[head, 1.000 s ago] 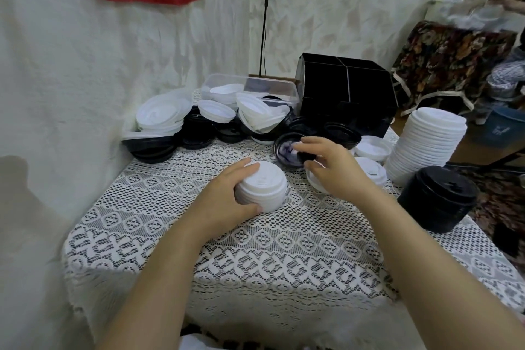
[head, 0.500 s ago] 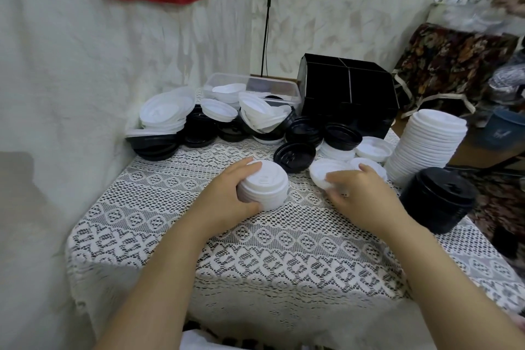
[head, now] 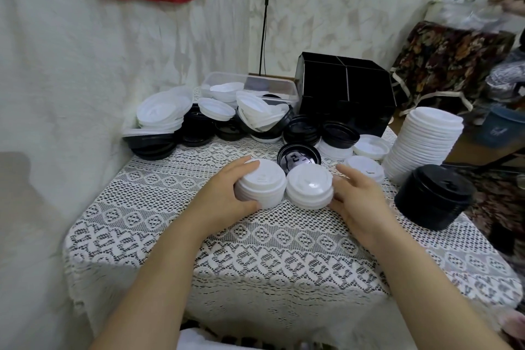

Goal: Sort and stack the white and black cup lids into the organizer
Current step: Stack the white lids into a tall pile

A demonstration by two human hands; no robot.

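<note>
In front of the organizer [head: 343, 88], the left stack [head: 261, 183] and the right stack [head: 309, 186] of white lids stand side by side on the lace-covered desk [head: 255, 250]. Either could slide apart if you lift it by the top lids alone, or topple if you set 1 crookedly on the other. An upturned black lid [head: 298, 156] lies just behind them, toward the organizer, where a careless sweep could drag it in among the white. Your left hand [head: 224, 204] grips the left stack, thumb at its near base, fingers curled over the far rim. Your right hand [head: 360, 202] is loosely spread, its nearly straight fingers resting against the right stack's side.
</note>
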